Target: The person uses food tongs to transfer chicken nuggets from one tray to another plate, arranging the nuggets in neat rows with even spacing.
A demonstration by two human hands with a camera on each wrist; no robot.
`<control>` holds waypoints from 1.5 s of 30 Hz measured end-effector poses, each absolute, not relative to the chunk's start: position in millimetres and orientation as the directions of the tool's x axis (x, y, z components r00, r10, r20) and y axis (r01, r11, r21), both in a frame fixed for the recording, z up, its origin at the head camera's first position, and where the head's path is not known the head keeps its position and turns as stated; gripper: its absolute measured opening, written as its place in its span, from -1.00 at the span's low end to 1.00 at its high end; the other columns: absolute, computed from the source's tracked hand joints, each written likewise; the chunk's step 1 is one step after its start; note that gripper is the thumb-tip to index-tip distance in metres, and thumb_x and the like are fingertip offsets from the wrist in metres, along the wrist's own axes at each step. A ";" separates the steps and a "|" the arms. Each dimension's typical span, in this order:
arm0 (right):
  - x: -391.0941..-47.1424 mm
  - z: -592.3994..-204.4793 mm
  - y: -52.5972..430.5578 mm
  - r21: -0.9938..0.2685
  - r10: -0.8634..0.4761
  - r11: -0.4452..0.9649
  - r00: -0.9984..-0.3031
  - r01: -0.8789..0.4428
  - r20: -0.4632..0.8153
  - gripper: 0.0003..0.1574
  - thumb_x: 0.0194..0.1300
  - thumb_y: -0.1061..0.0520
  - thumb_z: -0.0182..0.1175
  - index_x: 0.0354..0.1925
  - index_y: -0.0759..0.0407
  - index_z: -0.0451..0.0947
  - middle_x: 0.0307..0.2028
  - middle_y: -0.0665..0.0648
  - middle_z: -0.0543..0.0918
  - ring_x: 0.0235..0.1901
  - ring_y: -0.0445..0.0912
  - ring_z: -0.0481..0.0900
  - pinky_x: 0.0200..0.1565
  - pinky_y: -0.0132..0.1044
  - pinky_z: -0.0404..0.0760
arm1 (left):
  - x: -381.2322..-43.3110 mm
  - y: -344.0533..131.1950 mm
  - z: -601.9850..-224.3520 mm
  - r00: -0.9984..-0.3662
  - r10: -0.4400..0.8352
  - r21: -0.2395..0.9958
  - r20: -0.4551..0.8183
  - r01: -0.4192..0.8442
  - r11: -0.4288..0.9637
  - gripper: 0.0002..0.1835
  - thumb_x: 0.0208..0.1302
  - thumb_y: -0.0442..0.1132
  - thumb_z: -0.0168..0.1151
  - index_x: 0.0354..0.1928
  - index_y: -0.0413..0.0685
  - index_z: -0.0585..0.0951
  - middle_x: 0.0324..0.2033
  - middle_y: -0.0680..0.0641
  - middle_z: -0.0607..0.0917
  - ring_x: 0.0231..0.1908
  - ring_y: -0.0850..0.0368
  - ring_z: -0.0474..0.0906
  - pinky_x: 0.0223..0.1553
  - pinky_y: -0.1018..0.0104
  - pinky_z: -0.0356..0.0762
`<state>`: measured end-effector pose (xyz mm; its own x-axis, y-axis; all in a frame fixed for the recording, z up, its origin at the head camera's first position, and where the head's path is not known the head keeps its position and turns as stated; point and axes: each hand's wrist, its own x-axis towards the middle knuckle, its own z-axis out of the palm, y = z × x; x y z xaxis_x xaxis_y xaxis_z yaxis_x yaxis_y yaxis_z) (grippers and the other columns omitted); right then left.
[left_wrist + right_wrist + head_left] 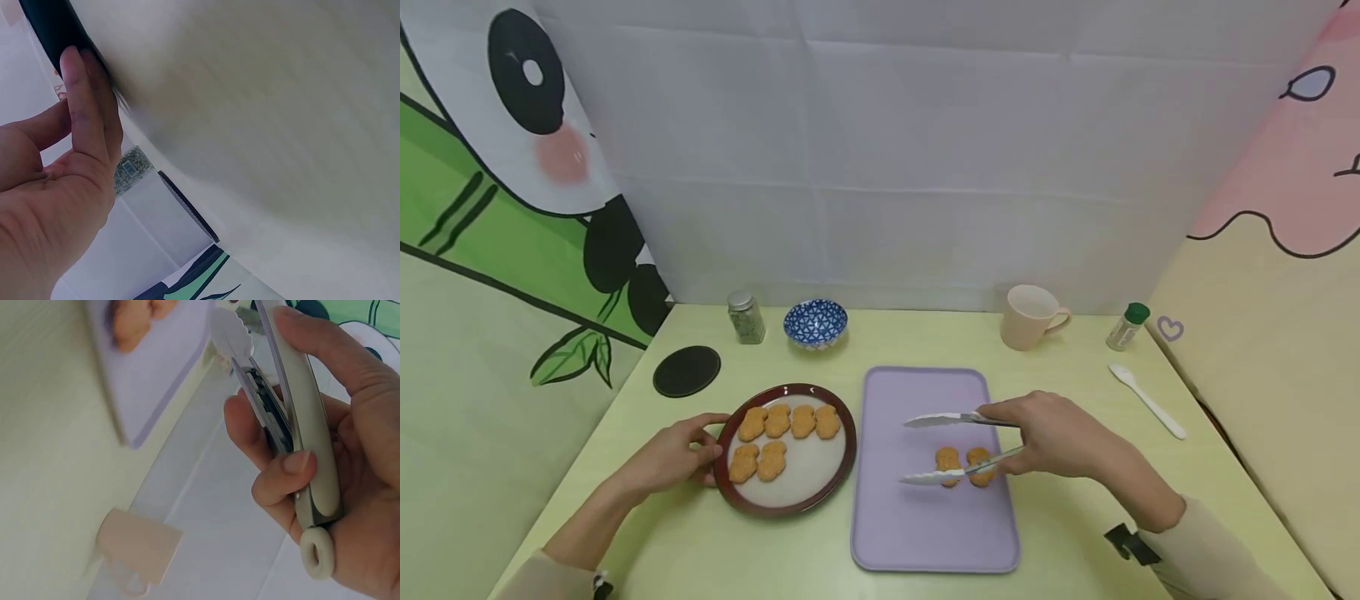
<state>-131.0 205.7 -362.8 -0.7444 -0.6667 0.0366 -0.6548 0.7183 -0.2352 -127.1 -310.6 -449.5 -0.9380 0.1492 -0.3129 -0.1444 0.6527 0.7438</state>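
Observation:
My left hand (673, 452) grips the left rim of a round plate (787, 510) with a dark red-brown border and pale middle. Several golden-brown nuggets (803, 422) lie on it, four-legged outlines too small to tell, in two rows. With my right hand (1054, 435) I hold kitchen tongs (315, 425) with beige handles and white scalloped tips. Their arms are spread above a lavender tray (925, 533). Two nuggets (947, 457) sit on the tray, partly hidden by the lower tong arm. The left wrist view shows my fingers (87, 119) against the plate's dark edge.
Behind the plate stand a glass spice jar (746, 317), a blue patterned bowl (816, 323) and a black round coaster (687, 372). A pale pink mug (1028, 317), a green-capped shaker (1127, 326) and a white spoon (1148, 402) are at the right. A white sheet hangs behind.

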 end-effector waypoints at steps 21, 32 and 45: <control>-118.0 -370.3 250.5 -0.171 -0.642 0.757 -0.767 -0.631 -0.011 -0.34 -0.10 -0.12 0.44 0.03 -0.01 0.61 -0.24 -0.16 0.67 -0.41 -0.32 0.50 -0.42 -0.26 0.47 | -126.8 -310.1 -449.4 -0.933 0.139 0.755 -0.333 -0.176 0.631 -0.44 0.32 -0.37 0.11 0.34 -0.14 0.25 -0.34 -0.15 0.54 -0.51 0.03 0.61 -0.50 0.26 0.52; -121.2 -359.2 225.6 -0.270 -0.658 0.708 -0.748 -0.653 0.086 -0.39 -0.05 -0.07 0.42 0.03 0.01 0.61 -0.50 -0.30 0.54 -0.63 -0.37 0.32 -0.54 -0.41 0.33 | -129.4 -310.1 -450.3 -0.932 0.157 0.772 -0.328 -0.168 0.614 -0.45 0.32 -0.38 0.11 0.34 -0.15 0.26 -0.34 -0.15 0.54 -0.50 0.02 0.61 -0.49 0.26 0.54; -136.2 -361.3 116.1 -0.229 -0.709 0.671 -0.700 -0.705 0.079 -0.31 -0.06 -0.20 0.43 0.06 -0.02 0.61 -0.25 -0.12 0.69 -0.41 -0.25 0.55 -0.34 -0.28 0.50 | -130.0 -313.2 -453.7 -0.934 0.139 0.765 -0.330 -0.178 0.619 -0.45 0.33 -0.39 0.09 0.34 -0.11 0.26 -0.33 -0.16 0.55 -0.50 0.01 0.62 -0.48 0.27 0.53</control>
<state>-136.2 116.1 -361.3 -0.7004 -0.7093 0.0793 -0.7053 0.6709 -0.2290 -130.0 -313.2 -453.7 -0.9339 0.1390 -0.3295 -0.1779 0.6187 0.7652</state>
